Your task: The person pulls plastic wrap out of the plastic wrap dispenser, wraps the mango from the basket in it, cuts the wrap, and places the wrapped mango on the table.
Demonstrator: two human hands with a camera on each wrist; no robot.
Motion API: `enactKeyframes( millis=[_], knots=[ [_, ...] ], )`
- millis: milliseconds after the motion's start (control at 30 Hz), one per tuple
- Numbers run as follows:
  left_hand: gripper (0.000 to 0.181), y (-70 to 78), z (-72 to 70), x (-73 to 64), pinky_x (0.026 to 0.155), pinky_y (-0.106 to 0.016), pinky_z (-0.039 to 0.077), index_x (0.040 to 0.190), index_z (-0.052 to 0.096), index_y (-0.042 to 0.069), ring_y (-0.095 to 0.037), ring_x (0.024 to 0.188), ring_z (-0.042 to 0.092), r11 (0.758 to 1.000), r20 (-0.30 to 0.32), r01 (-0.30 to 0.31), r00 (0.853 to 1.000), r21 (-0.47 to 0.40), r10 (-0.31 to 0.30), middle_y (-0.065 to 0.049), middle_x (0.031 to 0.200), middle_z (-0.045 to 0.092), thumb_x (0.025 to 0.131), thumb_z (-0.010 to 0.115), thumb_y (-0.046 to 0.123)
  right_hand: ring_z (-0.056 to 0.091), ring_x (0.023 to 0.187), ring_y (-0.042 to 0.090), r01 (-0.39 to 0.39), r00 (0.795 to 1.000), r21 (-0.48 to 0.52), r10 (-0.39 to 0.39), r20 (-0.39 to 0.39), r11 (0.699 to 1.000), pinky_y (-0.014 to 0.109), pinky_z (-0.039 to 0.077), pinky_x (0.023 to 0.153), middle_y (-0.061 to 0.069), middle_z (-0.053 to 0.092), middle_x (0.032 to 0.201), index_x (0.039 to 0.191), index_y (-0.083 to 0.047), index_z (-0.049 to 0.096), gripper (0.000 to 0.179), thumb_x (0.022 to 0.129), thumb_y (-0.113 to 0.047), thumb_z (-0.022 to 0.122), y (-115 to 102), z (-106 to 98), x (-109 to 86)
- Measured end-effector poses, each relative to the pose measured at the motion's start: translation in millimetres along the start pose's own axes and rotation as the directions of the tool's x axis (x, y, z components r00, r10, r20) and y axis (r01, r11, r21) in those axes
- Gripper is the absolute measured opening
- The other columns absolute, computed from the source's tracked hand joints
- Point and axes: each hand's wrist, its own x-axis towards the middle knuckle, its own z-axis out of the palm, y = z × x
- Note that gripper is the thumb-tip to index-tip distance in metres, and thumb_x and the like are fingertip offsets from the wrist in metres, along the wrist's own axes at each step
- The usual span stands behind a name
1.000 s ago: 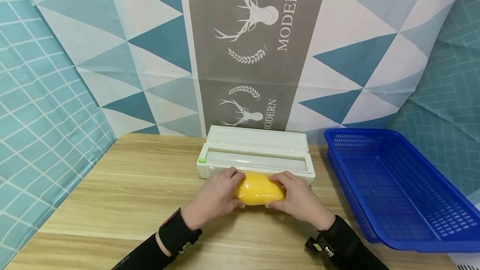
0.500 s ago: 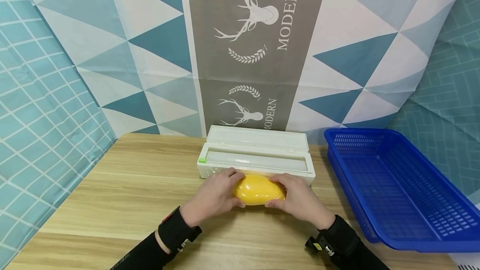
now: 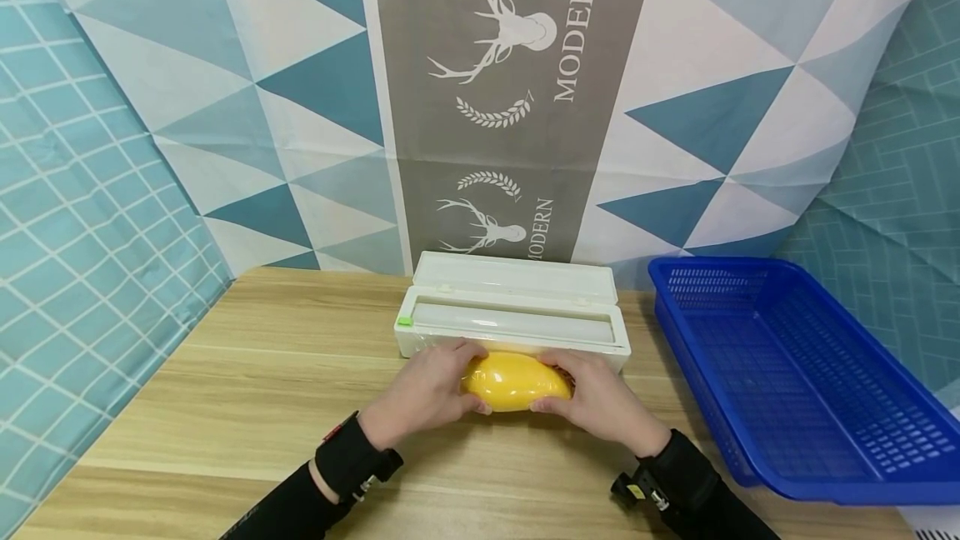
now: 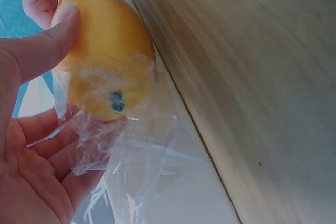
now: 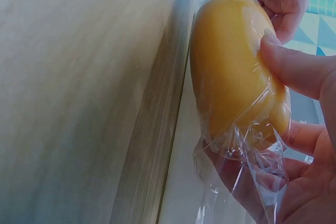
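Note:
A glossy yellow mango (image 3: 516, 382) is wrapped in clear cling film (image 4: 142, 156), with loose film hanging past both ends. My left hand (image 3: 431, 386) grips one end, its thumb across the near side and its fingers behind. At the other end my right hand (image 3: 596, 398) holds it the same way. A small dark green stem mark shows through the film in the left wrist view. Right behind the mango stands a white cling film dispenser (image 3: 513, 344), its lid raised and a pale roll inside.
To the right sits a blue plastic basket (image 3: 810, 407) with perforated walls. The wooden table (image 3: 262, 390) meets a patterned cloth backdrop (image 3: 300, 107) at the back. A green tab (image 3: 405, 321) marks the dispenser's left end.
The mango has shifted slightly left and toward me, and its surface has turned a little in the hands. Both hands keep their hold; the dispenser and basket have not moved.

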Motion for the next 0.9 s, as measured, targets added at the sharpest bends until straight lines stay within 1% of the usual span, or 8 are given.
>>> enactKeyframes(
  millis=[200,333,500,600,667,767,833,900],
  knots=[
    [0.06,-2.3,1.9,0.0,0.07,-0.023,0.044,0.105,0.055,0.014,-0.006,0.077,0.05,0.996,0.006,0.051,0.999,-0.069,-0.05,0.006,0.092,0.058,0.064,0.076,0.053,0.05,0.103,0.001,-0.008,1.0,0.029,0.008,0.01,1.0,0.027,0.041,0.088,-0.011,0.058,0.118,0.121,-0.022,0.059,0.057,0.077,-0.057,0.062,2.5,-0.3,0.1],
    [0.057,-3.2,1.0,-0.1,0.066,-0.022,0.043,0.104,0.054,0.015,-0.007,0.073,0.049,0.995,0.014,0.05,0.999,-0.088,-0.049,0.007,0.088,0.056,0.067,0.074,0.053,0.05,0.104,0.001,-0.017,1.0,0.042,0.016,0.02,0.999,0.028,0.04,0.09,-0.01,0.058,0.119,0.122,-0.022,0.059,0.055,0.079,-0.056,0.061,2.5,-0.9,-0.3],
    [0.052,-4.5,-0.5,0.5,0.06,-0.022,0.041,0.103,0.055,0.015,-0.008,0.068,0.046,0.992,0.03,0.045,0.999,-0.118,-0.042,0.008,0.081,0.053,0.071,0.071,0.053,0.053,0.087,0.002,-0.055,0.998,0.073,0.053,0.033,0.996,0.026,0.044,0.078,-0.014,0.059,0.104,0.116,-0.022,0.057,0.048,0.081,-0.056,0.059,2.0,-1.0,-0.7],
    [0.051,-5.9,-0.9,0.8,0.063,-0.022,0.042,0.104,0.056,0.015,-0.008,0.07,0.047,0.992,0.037,0.041,0.999,-0.122,-0.037,0.008,0.084,0.054,0.073,0.069,0.053,0.051,0.08,0.003,-0.078,0.997,0.088,0.075,0.032,0.993,0.026,0.045,0.072,-0.014,0.057,0.096,0.111,-0.023,0.055,0.045,0.082,-0.057,0.056,1.9,-0.4,-0.8],
    [0.053,-7.5,-0.7,0.9,0.066,-0.023,0.043,0.106,0.057,0.013,-0.008,0.073,0.05,0.989,0.049,0.05,0.998,-0.139,-0.044,0.006,0.089,0.058,0.075,0.066,0.056,0.051,0.08,0.003,-0.082,0.996,0.082,0.08,0.027,0.993,0.026,0.045,0.073,-0.013,0.058,0.097,0.11,-0.023,0.054,0.044,0.083,-0.059,0.053,1.8,-0.1,-0.8],
    [0.057,-8.8,-1.6,1.7,0.073,-0.023,0.045,0.11,0.055,0.012,-0.007,0.078,0.052,0.98,0.079,0.09,0.994,-0.179,-0.077,0.003,0.098,0.061,0.077,0.061,0.058,0.052,0.083,0.002,-0.091,0.996,0.07,0.089,0.025,0.993,0.027,0.045,0.075,-0.011,0.059,0.1,0.109,-0.024,0.053,0.044,0.085,-0.06,0.049,2.1,0.6,-0.8],
    [0.058,-9.8,-2.1,2.4,0.074,-0.024,0.045,0.11,0.054,0.011,-0.007,0.079,0.053,0.97,0.099,0.117,0.99,-0.213,-0.097,0.001,0.1,0.061,0.078,0.059,0.059,0.052,0.082,0.003,-0.1,0.995,0.069,0.098,0.027,0.993,0.027,0.045,0.075,-0.011,0.059,0.1,0.109,-0.025,0.052,0.044,0.086,-0.061,0.047,1.9,0.7,-0.7],
    [0.056,-10.2,-2.9,3.0,0.073,-0.023,0.045,0.11,0.053,0.012,-0.007,0.08,0.053,0.966,0.108,0.132,0.988,-0.223,-0.11,0.0,0.101,0.061,0.079,0.059,0.058,0.051,0.08,0.003,-0.109,0.994,0.066,0.107,0.029,0.992,0.027,0.044,0.073,-0.011,0.059,0.098,0.109,-0.025,0.051,0.043,0.086,-0.061,0.045,2.1,1.2,-0.8]
  ],
)
